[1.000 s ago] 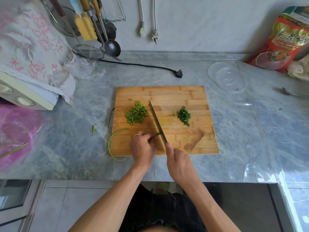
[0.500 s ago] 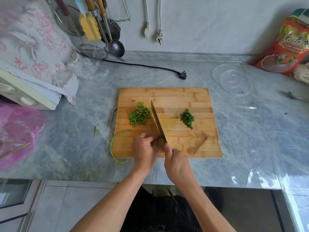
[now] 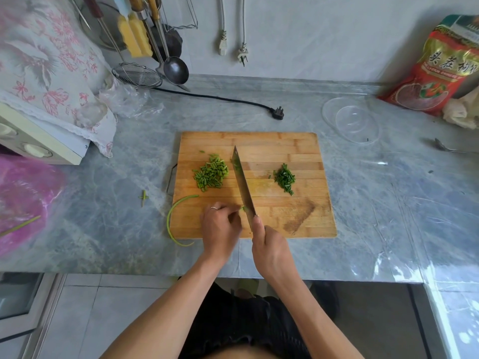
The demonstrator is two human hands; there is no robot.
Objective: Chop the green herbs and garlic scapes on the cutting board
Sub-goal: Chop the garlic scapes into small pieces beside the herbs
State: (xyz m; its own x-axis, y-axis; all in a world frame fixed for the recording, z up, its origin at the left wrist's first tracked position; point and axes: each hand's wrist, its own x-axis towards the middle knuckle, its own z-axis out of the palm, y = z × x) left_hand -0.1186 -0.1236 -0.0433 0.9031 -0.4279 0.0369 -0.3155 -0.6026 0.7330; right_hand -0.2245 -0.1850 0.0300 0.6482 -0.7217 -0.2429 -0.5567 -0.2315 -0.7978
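A wooden cutting board (image 3: 290, 146) lies on the grey marble counter. On it sit a pile of chopped garlic scape pieces (image 3: 211, 175) at the left and a smaller heap of finely chopped dark green herbs (image 3: 284, 179) at the right. My right hand (image 3: 269, 251) grips the handle of a long knife (image 3: 242, 183), whose blade lies across the board between the two piles. My left hand (image 3: 220, 226) pinches a short green scape end (image 3: 243, 208) against the blade. A whole curved scape (image 3: 172, 220) hangs over the board's left edge.
A small green offcut (image 3: 143, 197) lies on the counter left of the board. A clear glass lid (image 3: 351, 119) and a red food bag (image 3: 438, 71) are at the back right, a spoon (image 3: 445, 147) at the right. A black plug (image 3: 278, 112) lies behind the board; a pink bag (image 3: 23, 200) at left.
The short green piece under my left fingers has become shorter at the blade. Both hands stay at the board's near edge, and the camera view has shifted slightly.
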